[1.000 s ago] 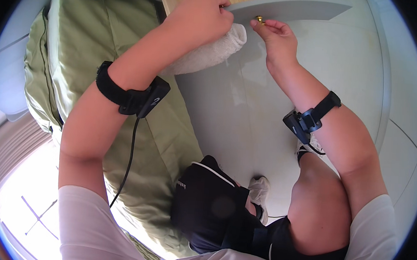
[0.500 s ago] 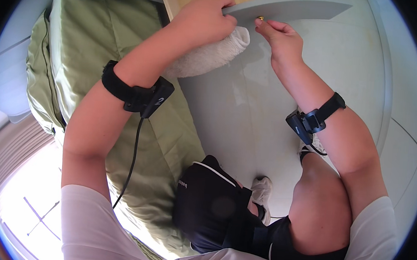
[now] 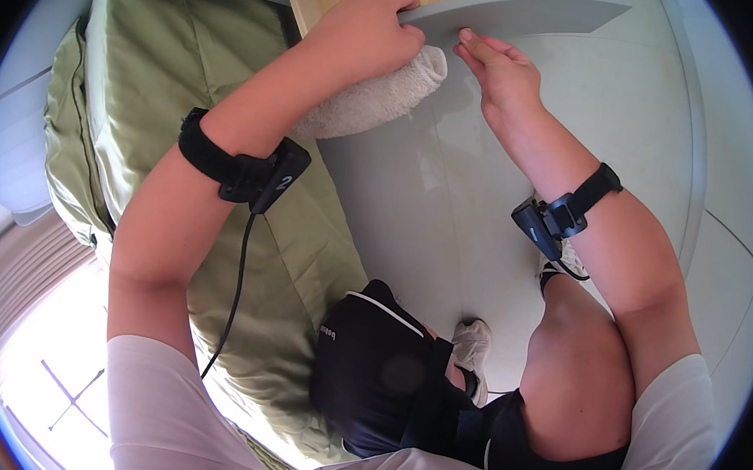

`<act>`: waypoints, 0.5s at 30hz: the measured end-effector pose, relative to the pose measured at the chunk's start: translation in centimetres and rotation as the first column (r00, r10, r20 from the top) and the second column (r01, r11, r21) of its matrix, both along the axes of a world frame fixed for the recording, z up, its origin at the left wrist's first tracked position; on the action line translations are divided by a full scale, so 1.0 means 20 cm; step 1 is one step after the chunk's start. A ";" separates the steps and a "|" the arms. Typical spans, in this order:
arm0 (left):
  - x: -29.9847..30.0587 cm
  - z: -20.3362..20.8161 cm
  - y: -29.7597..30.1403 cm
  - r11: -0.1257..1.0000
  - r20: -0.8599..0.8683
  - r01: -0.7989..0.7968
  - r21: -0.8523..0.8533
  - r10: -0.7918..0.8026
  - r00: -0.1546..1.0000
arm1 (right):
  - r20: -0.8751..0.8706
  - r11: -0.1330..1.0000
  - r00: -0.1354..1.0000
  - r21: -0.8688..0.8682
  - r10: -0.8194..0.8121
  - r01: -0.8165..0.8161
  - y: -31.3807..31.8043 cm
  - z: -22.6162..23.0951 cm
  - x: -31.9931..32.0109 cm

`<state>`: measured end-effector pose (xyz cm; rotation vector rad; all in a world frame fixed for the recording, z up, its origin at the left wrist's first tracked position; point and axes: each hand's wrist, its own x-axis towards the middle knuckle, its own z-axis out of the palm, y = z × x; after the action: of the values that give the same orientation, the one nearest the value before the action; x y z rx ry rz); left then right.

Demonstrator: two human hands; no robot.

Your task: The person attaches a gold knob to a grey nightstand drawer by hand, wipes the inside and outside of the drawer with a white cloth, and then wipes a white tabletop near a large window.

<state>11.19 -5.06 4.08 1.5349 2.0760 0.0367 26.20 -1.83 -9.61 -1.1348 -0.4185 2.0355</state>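
Your left hand point(image 3: 369, 34) grips the grey panel's point(image 3: 532, 10) edge over the white towel point(image 3: 373, 99), your right hand point(image 3: 502, 69) loosely open beneath it, wiping barely begun.

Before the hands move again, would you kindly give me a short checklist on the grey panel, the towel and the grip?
1. Left hand gripping the edge of the grey panel: ok, fingers curl over its near edge.
2. White towel kept under the left hand: ok, it lies bunched beneath the palm.
3. Right hand at the panel: ok, fingertips touch the underside of the edge.
4. Anything pinched in the right fingers: cannot tell, nothing shows.
5. Wrist band cable clear of the panel: ok, it hangs down over the green bedding.
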 end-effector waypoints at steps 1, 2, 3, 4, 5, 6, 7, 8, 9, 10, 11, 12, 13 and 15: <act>0.00 0.00 0.00 1.000 -0.011 0.010 0.004 -0.010 1.000 | 0.003 1.000 1.000 -0.013 -0.001 0.001 0.00 0.01 0.00; -0.01 -0.01 0.00 1.000 -0.011 0.009 0.004 -0.009 1.000 | 0.007 1.000 1.000 -0.025 -0.001 0.001 0.00 0.02 0.00; -0.01 -0.01 0.00 1.000 -0.013 0.010 0.015 -0.009 1.000 | 0.006 1.000 1.000 -0.026 0.000 0.000 0.00 0.03 -0.01; -0.01 -0.01 0.00 1.000 -0.015 0.010 0.028 -0.010 1.000 | 0.020 0.999 1.000 -0.038 0.010 -0.009 0.00 0.04 -0.01; -0.01 -0.02 0.00 1.000 -0.014 0.010 0.029 -0.009 1.000 | 0.033 0.999 0.999 -0.050 0.021 -0.019 0.01 0.05 -0.01; -0.01 -0.02 0.00 1.000 -0.015 0.013 0.026 -0.012 1.000 | 0.033 0.999 0.999 -0.050 0.022 -0.020 0.01 0.05 -0.01; -0.01 -0.02 0.01 1.000 -0.015 0.016 0.024 -0.016 1.000 | 0.031 0.998 0.999 -0.066 0.016 -0.014 0.01 0.04 -0.01; -0.01 -0.02 0.01 1.000 -0.014 0.016 0.025 -0.016 1.000 | 0.028 0.997 1.000 -0.083 0.010 -0.007 0.02 0.03 -0.01; -0.01 -0.03 0.01 0.999 -0.021 0.020 0.031 -0.019 1.000 | 0.029 0.997 1.000 -0.082 0.010 -0.008 0.02 0.02 -0.02; -0.01 -0.03 0.01 0.999 -0.027 0.025 0.037 -0.024 0.999 | -0.002 0.996 1.000 -0.092 -0.004 0.003 0.02 0.01 -0.02; -0.01 -0.03 0.01 0.999 -0.026 0.025 0.037 -0.024 0.999 | -0.033 0.995 0.999 -0.101 -0.018 0.014 0.03 0.00 -0.02; -0.01 -0.03 0.02 0.999 -0.023 0.022 0.033 -0.021 1.000 | -0.032 0.995 0.999 -0.100 -0.018 0.015 0.03 -0.01 -0.01; -0.01 -0.02 0.02 0.999 -0.021 0.018 0.028 -0.018 1.000 | -0.050 0.992 0.999 -0.123 -0.023 0.017 0.03 0.00 -0.02; 0.00 -0.01 0.01 1.000 -0.014 0.004 0.013 -0.003 1.000 | -0.067 0.989 0.997 -0.146 -0.029 0.019 0.03 0.01 -0.02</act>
<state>11.10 -4.79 3.91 1.5509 2.0877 0.0388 25.72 -1.30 -9.45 -1.1461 -0.2247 2.1052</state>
